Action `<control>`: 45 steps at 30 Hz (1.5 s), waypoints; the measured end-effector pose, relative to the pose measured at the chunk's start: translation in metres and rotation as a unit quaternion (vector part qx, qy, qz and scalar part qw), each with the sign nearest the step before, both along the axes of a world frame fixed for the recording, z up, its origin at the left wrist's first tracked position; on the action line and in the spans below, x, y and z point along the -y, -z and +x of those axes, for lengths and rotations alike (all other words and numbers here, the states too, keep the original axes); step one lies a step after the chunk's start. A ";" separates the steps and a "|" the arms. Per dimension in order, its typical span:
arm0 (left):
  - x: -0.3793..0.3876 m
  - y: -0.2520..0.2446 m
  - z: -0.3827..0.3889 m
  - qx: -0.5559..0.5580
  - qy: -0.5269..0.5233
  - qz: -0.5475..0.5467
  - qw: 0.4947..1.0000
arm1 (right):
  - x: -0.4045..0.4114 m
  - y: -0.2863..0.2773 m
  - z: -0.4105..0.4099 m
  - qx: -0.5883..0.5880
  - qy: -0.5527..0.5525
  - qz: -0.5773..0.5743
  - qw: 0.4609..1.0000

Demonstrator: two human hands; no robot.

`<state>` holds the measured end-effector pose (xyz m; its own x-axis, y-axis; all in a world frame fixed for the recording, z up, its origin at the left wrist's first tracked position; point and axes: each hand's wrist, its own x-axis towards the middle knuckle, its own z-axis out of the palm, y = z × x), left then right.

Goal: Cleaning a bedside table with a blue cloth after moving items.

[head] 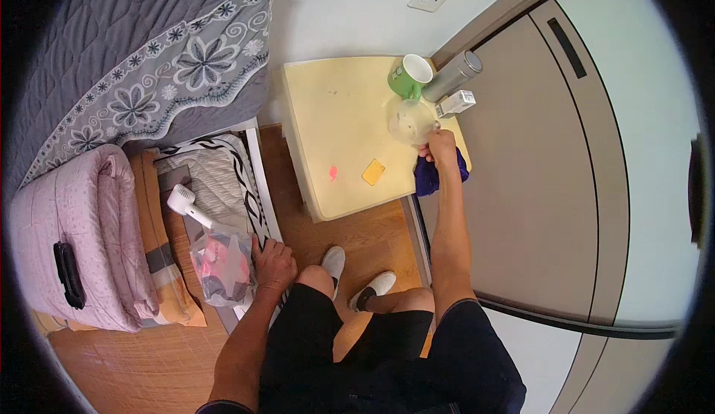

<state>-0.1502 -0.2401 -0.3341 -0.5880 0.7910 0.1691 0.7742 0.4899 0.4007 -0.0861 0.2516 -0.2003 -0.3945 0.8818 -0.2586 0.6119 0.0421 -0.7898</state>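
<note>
My right hand [441, 146] reaches over the pale yellow table [335, 118], its fingers curled at the near edge of a round translucent plastic container [410, 121]. Its fingertips are partly hidden. Dark purple cloth [427, 176] lies under and beside that wrist at the table's right edge. My left hand [275, 264] rests on the bed's edge with nothing in it, beside a clear plastic bag [223, 269] with pink and grey contents.
A green mug [405, 81], a steel flask [449, 76] and a small white box [455, 103] stand at the table's back right. A yellow card-like piece [373, 172] and a pink scrap [333, 173] lie nearer. A white handheld appliance [187, 202] and a folded pink quilt [84, 235] lie on the bed.
</note>
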 end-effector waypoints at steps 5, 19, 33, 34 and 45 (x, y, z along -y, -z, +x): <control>0.005 -0.002 0.000 -0.004 -0.008 -0.016 1.000 | 0.005 0.004 0.002 -0.054 0.056 -0.059 0.995; 0.001 -0.003 0.000 -0.010 0.003 -0.009 1.000 | 0.056 0.054 0.095 0.207 -0.099 0.440 0.868; 0.007 -0.005 0.000 -0.007 -0.006 -0.021 1.000 | 0.205 -0.034 -0.043 -0.148 -0.119 0.361 0.913; 0.003 -0.010 0.000 -0.003 0.000 -0.012 1.000 | 0.208 -0.025 -0.056 -0.087 -0.126 0.373 0.915; 0.003 -0.015 -0.005 0.020 0.006 -0.001 1.000 | 0.150 0.061 -0.180 0.217 -0.060 0.373 0.900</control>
<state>-0.1552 -0.2428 -0.3191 -0.5852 0.7981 0.1431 0.7629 0.4821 0.4308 -0.2660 0.1017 -0.2609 -0.5022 0.8324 0.2343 0.8123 0.5470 -0.2023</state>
